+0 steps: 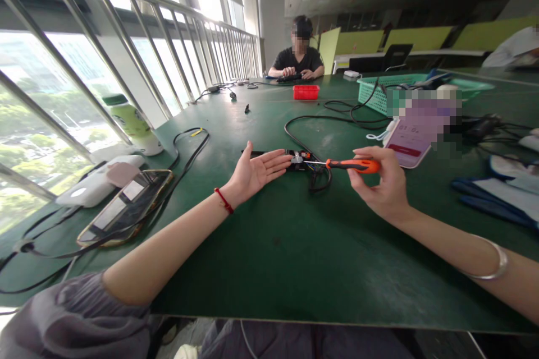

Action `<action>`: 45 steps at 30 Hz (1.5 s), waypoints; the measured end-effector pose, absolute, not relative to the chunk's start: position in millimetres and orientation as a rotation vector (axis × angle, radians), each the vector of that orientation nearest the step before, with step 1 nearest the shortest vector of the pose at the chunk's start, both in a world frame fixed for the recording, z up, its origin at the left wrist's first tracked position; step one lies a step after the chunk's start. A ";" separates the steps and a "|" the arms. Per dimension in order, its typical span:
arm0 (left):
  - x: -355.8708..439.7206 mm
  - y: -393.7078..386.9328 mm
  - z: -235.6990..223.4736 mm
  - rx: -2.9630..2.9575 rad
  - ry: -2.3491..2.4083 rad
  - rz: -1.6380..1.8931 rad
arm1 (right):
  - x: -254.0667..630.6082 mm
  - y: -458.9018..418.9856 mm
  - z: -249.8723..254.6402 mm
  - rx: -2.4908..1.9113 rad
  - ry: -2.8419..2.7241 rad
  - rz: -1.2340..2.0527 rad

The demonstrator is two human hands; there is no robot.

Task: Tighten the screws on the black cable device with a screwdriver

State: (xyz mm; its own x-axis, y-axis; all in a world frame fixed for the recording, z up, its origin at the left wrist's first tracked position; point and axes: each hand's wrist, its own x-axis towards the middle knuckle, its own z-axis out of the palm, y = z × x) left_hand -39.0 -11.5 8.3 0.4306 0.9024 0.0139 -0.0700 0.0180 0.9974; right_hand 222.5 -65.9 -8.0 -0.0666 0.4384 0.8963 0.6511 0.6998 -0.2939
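Note:
My right hand (381,182) grips an orange and black screwdriver (351,165) by the end of its handle. The shaft points left, with its tip at a black device (300,165) lying on the green table, where small coloured wires and a silvery part show. Palm turned up and fingers stretched out, my left hand (261,171) lies against the left part of the device and hides some of it. Nothing rests in that palm. A black cable (322,185) loops at the device's right end.
Left stand a green bottle (132,126), a phone (126,207), a white device (99,182) and cables. Beyond are a red tray (306,92), a green basket (373,95) and a seated person (298,59). At right are a propped phone (410,137) and gloves (501,193).

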 end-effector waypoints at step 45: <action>-19.9 -17.4 -9.0 1.276 0.848 1.039 | 222.1 -66.6 -7.7 -0.861 -1.804 -0.213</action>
